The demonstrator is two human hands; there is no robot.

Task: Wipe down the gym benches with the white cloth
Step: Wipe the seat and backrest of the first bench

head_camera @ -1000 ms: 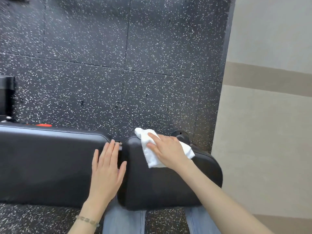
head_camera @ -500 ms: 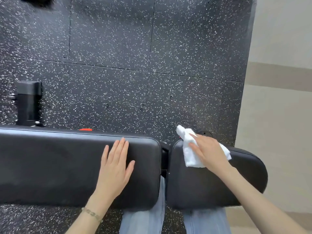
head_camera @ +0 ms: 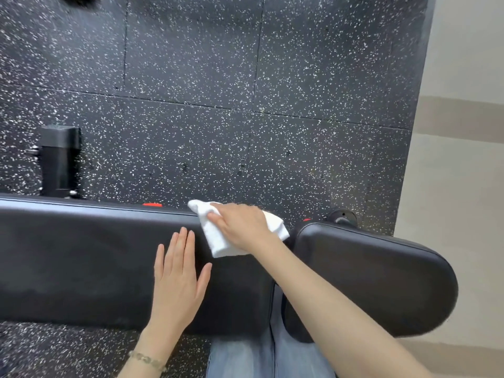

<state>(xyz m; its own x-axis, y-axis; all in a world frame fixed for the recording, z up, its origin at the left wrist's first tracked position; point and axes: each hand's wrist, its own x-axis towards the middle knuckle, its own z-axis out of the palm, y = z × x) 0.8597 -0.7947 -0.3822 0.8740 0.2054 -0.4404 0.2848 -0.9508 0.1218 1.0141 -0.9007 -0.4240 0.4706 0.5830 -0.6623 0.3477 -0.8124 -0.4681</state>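
Observation:
A black padded gym bench runs across the lower view in two parts: a long back pad [head_camera: 81,263] on the left and a shorter seat pad [head_camera: 381,279] on the right, with a narrow gap between them. My right hand [head_camera: 242,225] presses a folded white cloth [head_camera: 218,241] flat on the far right end of the long pad, beside the gap. My left hand [head_camera: 178,279] lies flat on the long pad with fingers spread, just left of the cloth and holding nothing.
Black speckled rubber floor [head_camera: 245,105] lies beyond the bench. A black bench foot [head_camera: 60,162] stands at the left behind the pad. A beige wall [head_camera: 463,132] rises on the right. Jeans-clad legs [head_camera: 245,356] show below the gap.
My right hand slid the cloth leftward from the seat pad across the gap onto the long pad. The view shifted, so the bench appears further right. My left hand stayed flat on the long pad.

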